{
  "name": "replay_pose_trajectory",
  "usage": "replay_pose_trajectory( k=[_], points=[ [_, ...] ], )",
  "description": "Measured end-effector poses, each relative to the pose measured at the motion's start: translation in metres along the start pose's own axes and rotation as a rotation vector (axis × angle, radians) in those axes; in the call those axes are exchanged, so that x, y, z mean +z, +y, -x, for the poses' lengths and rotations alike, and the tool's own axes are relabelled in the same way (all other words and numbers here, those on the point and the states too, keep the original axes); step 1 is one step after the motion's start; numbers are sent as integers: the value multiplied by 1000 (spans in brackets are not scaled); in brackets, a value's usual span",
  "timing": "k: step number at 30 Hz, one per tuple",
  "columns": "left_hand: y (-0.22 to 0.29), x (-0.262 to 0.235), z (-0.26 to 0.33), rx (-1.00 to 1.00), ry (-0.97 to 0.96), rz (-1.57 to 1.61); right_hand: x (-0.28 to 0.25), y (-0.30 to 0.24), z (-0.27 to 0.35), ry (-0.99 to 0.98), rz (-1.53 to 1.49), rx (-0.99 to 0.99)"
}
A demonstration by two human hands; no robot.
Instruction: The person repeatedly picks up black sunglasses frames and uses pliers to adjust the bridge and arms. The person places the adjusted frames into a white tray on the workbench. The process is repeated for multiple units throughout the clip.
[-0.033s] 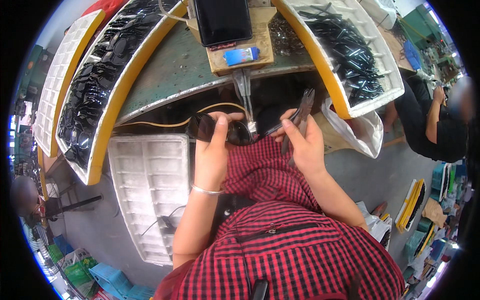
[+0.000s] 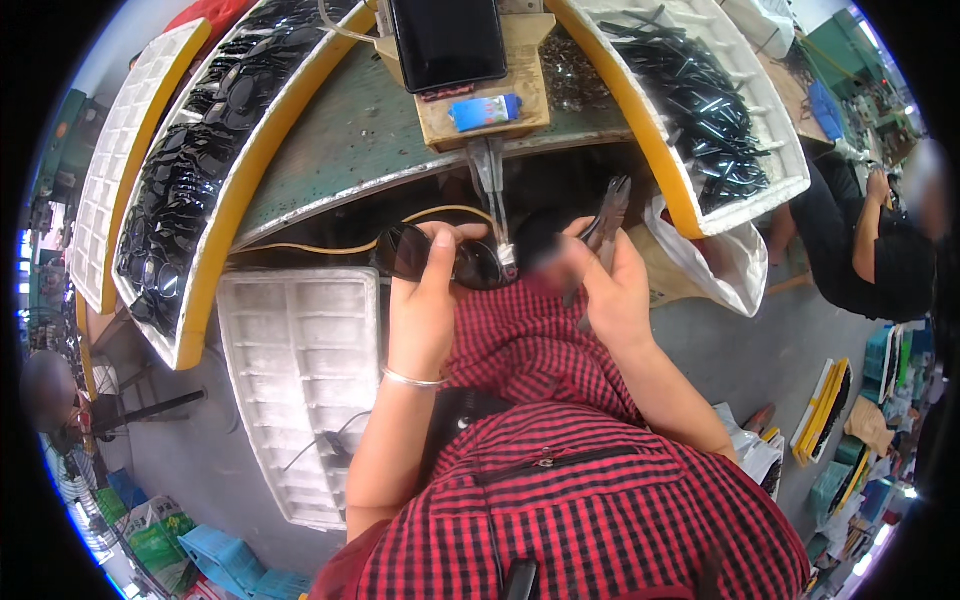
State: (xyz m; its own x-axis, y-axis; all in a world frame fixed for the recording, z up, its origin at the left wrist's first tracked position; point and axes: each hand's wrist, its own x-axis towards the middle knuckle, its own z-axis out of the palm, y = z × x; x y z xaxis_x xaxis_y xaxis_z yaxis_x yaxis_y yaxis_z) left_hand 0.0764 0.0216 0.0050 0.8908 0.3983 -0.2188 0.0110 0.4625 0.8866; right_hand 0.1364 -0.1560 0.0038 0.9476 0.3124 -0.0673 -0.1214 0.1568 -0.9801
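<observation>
My left hand (image 2: 428, 285) is closed around a sunglasses front (image 2: 403, 252) with dark lenses, the thumb pressed over its middle. The front's right end lies beside the tip of a narrow metal fixture (image 2: 488, 175) that reaches down from the bench; whether they touch is unclear. In my right hand (image 2: 620, 295) is a pair of dark pliers (image 2: 612, 207), jaws pointing up and away. The right fingertips and the space between the hands are blurred, so anything pinched there cannot be made out now.
A yellow-edged tray of sunglasses fronts (image 2: 170, 215) stands at left; another holds dark temple arms (image 2: 700, 110) at right. A white compartment tray (image 2: 290, 400) is below left. A black phone (image 2: 448, 45) and blue packet (image 2: 485, 112) sit on the wooden block. A person (image 2: 880, 240) sits at right.
Both hands stay almost in place. A thin dark temple arm, visible earlier at my right fingertips, is now lost in blur.
</observation>
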Motion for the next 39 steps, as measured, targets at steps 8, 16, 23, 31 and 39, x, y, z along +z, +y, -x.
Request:
replay_pose_trajectory(
  k=[8,16,23,31,39],
  points=[
    [1,4,-4,14,-2,-48,-4,-2,-2,8,-81,28],
    [7,7,1,12,-15,24,-5,-8,0,-3,-64,21],
    [5,4,4,83,-12,37,-2,-11,5,4,-41,-2],
    [2,2,2,152,-28,57,-3,-10,7,5,-25,-25],
    [-3,0,2,119,-15,90,-3,-11,8,26,-100,5]
  ],
)
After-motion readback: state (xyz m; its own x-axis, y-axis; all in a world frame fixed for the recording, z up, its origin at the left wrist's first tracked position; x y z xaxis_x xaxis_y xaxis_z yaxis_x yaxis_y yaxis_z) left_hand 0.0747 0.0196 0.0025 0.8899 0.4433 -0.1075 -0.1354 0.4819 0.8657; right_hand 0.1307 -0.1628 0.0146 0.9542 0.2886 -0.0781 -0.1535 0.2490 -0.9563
